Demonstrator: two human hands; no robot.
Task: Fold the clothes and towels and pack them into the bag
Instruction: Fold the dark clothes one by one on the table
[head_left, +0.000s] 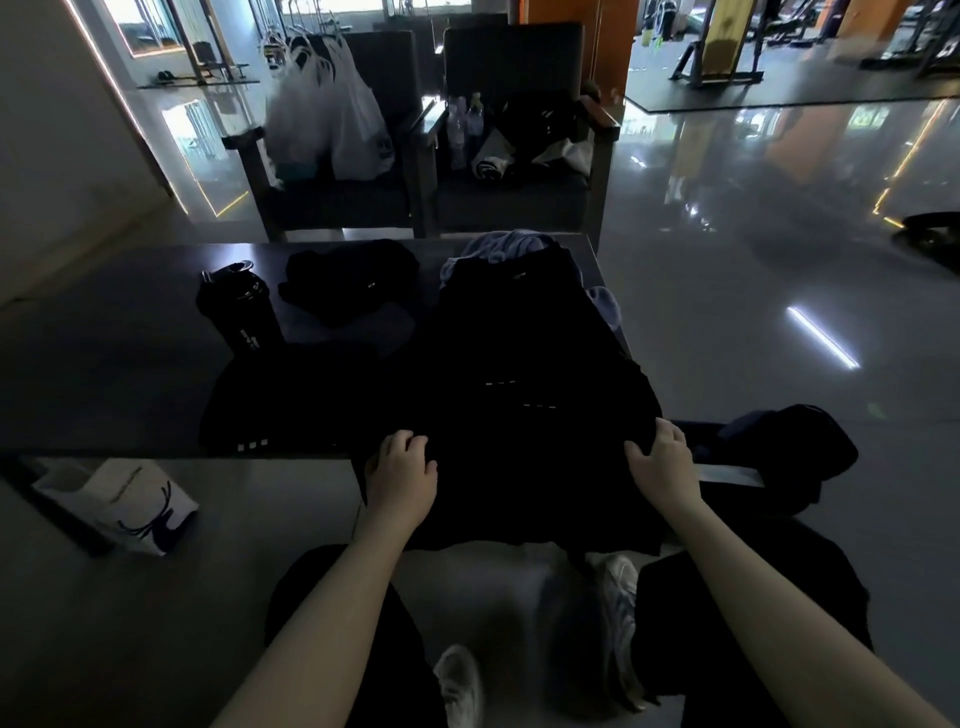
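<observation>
At the near edge of the table (130, 374), the left grip (402, 467) and right grip (662, 462) clutch a black garment (519, 374) with curled fingers; it is likely soft, light and limp, best held by its corners.

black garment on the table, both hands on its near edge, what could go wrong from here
1. The black garment overhangs the near edge of the table, where the left hand and right hand grip it; a tug may slide it onto the floor.
2. Its far end lies over the light blue towel, so pulling may drag that along.
3. A wide fold to the left might tip the upright shaker bottle.
</observation>
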